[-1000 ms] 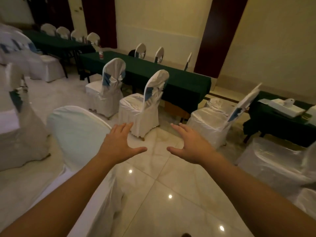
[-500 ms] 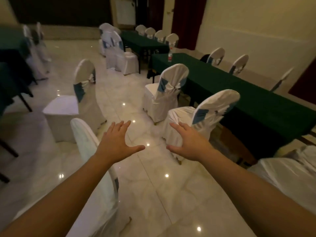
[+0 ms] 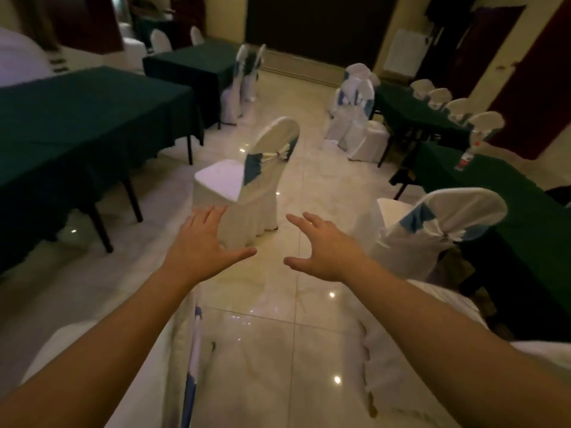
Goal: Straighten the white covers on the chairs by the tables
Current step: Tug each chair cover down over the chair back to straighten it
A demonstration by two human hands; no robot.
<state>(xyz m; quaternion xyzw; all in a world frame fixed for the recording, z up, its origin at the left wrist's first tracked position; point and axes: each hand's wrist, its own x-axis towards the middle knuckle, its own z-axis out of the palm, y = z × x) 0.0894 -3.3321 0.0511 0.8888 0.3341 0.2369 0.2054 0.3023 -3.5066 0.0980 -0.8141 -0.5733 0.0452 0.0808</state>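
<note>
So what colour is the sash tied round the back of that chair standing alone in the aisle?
Blue sash, on the white-covered chair, in the head view.

Under me the glossy marble floor (image 3: 324, 193) carries white-covered chairs: one chair (image 3: 247, 186) alone mid-aisle, another (image 3: 432, 233) at the green table (image 3: 509, 193) to my right, where a bottle (image 3: 468, 152) stands. A second green table (image 3: 77, 118) stands left.

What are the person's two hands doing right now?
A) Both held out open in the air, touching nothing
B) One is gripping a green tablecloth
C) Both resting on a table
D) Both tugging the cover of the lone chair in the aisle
A: the left hand and right hand hover with spread fingers above the floor, short of the aisle chair.
</note>
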